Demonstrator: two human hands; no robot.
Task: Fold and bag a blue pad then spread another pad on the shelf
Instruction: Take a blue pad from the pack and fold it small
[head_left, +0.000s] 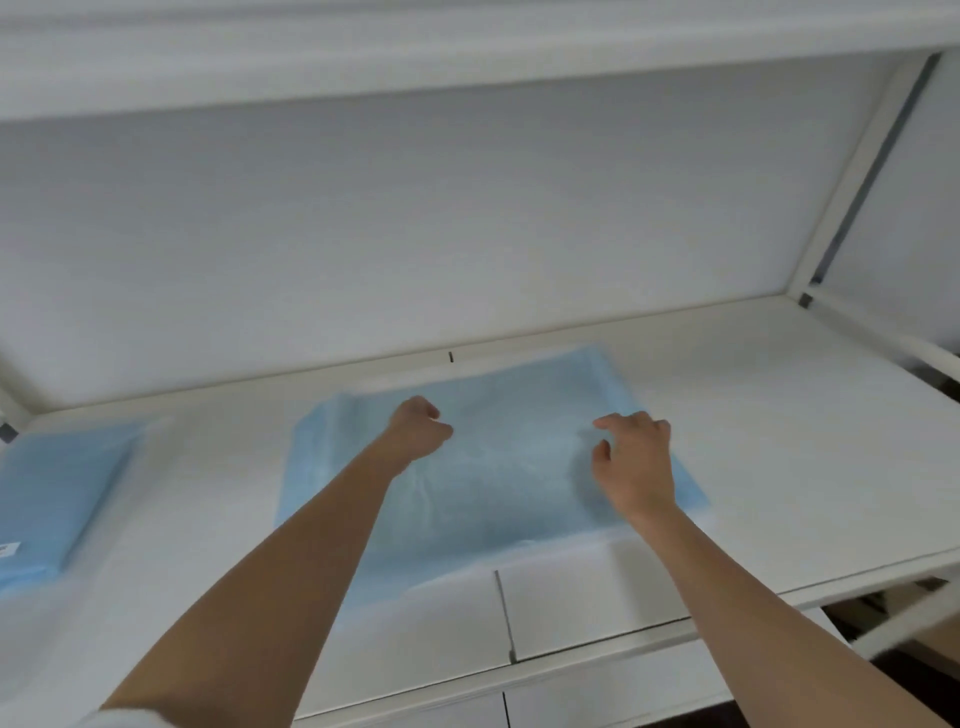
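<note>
On a white shelf, a bagged blue pad lies at far left. Near the middle, a spread pad lies flat. Over it, the left hand is curled into a fist, holding nothing; the right hand hovers with loosely bent fingers, empty.

I'm seeing a pale blue, plain, unpatterned rectangular soft pad with a whitish edge band along its near side, lying on a white flat shelf board. A second light blue bagged pad is carrying a small white label. The back wall panel is showing faint grey-white.
</note>
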